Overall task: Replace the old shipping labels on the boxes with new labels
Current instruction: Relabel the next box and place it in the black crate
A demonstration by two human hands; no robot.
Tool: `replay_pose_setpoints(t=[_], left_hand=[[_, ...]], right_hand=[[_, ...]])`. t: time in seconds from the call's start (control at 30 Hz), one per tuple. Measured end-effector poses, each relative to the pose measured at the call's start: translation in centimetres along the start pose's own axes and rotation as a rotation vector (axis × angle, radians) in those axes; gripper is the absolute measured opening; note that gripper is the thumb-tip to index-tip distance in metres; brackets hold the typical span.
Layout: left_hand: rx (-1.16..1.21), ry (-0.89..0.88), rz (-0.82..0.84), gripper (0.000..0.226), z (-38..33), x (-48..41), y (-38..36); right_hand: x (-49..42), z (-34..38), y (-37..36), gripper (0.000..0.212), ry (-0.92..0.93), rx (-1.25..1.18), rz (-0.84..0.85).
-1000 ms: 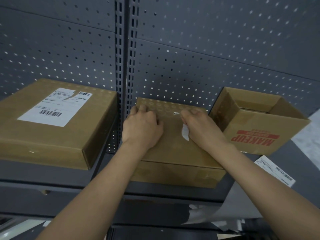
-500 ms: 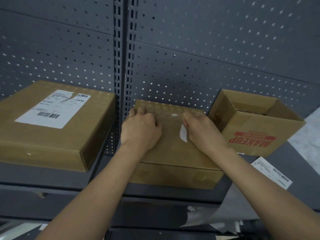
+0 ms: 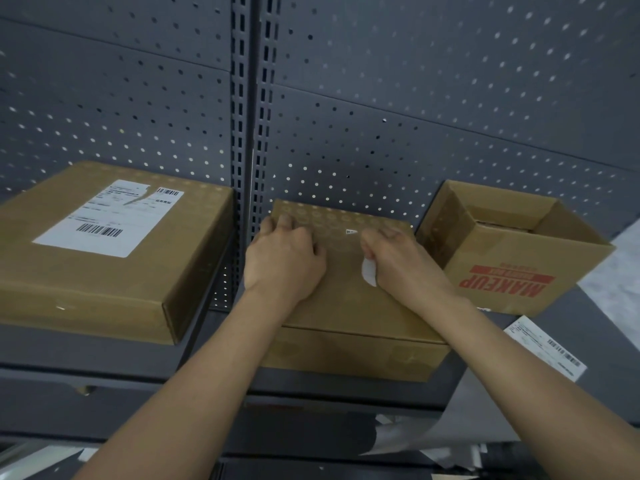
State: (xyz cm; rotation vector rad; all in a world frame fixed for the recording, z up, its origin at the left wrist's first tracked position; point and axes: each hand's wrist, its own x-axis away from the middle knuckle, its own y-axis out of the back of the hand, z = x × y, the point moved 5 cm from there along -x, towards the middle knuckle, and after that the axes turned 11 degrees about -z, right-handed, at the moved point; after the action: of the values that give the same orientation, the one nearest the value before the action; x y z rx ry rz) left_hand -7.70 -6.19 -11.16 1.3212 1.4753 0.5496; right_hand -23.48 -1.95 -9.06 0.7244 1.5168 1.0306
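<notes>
A flat brown box (image 3: pixel 349 306) lies on the grey shelf in the middle. My left hand (image 3: pixel 284 261) presses flat on its top near the far left corner. My right hand (image 3: pixel 401 261) rests on the top at the right, fingers curled around a torn white label scrap (image 3: pixel 369 273). A tiny white label remnant (image 3: pixel 350 231) is still stuck to the box top between my hands. A larger flat box (image 3: pixel 114 278) at the left carries a torn white shipping label (image 3: pixel 110 216) with barcodes.
An open cardboard box (image 3: pixel 512 271) printed MAKEUP stands at the right. A loose white label (image 3: pixel 545 346) lies on the shelf (image 3: pixel 595 323) in front of it. The perforated back panel (image 3: pixel 381 140) rises behind. Paper scraps (image 3: pixel 415 441) lie on the level below.
My right hand has shifted slightly with the white scrap, which shows a little lower under the palm. My left hand stays pressed on the box.
</notes>
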Motion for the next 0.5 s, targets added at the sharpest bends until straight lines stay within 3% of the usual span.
replay_pose_setpoints(t=[0.1, 0.2, 0.33, 0.5], left_hand=[[-0.003, -0.005, 0.002, 0.042, 0.0, -0.1, 0.0], [0.007, -0.004, 0.0, 0.04, 0.0, 0.0, 0.2], [0.015, -0.006, 0.002, 0.041, -0.1, 0.0, 0.3], [0.016, -0.005, 0.012, 0.042, 0.0, -0.1, 0.2]], right_hand=[[0.7, -1.3, 0.7, 0.021, -0.204, -0.205, -0.115], [1.2, -2.2, 1.2, 0.019, -0.328, -0.358, -0.225], [0.9, -2.4, 0.9, 0.011, -0.351, -0.414, -0.162], [0.6, -2.2, 0.7, 0.016, -0.341, -0.426, -0.116]])
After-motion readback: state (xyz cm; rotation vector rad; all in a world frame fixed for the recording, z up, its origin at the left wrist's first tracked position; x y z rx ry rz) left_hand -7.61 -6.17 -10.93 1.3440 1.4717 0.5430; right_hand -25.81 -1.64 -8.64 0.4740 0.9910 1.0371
